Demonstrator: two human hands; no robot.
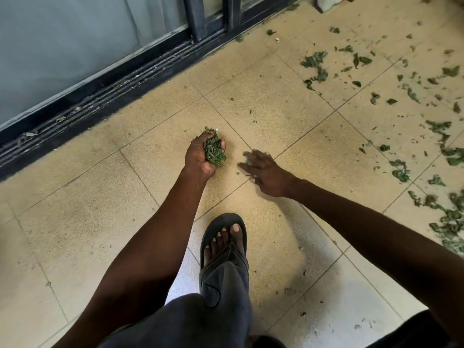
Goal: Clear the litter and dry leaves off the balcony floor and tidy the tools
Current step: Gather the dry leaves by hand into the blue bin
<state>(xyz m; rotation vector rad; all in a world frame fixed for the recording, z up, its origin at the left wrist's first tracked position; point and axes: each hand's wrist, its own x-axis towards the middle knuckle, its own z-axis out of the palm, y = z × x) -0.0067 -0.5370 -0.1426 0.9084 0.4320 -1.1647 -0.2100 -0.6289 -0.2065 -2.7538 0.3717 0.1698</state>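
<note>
I am seeing the left hand's fingers [218,141] curling around an overfull handful of leaves [213,149]; bits may be spilling back. The right hand [263,172] is spreading, blurred, over the balcony floor [276,104]. Scattered leaves [399,169] are lying well right.

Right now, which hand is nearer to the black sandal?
The right hand: it hovers open just beyond the sandal. The left hand, gripping a handful of leaves, is farther up-left.

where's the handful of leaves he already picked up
In the head view, the handful of leaves sits in the cupped left hand at frame centre, beside the right hand and ahead of the sandalled foot.
</note>
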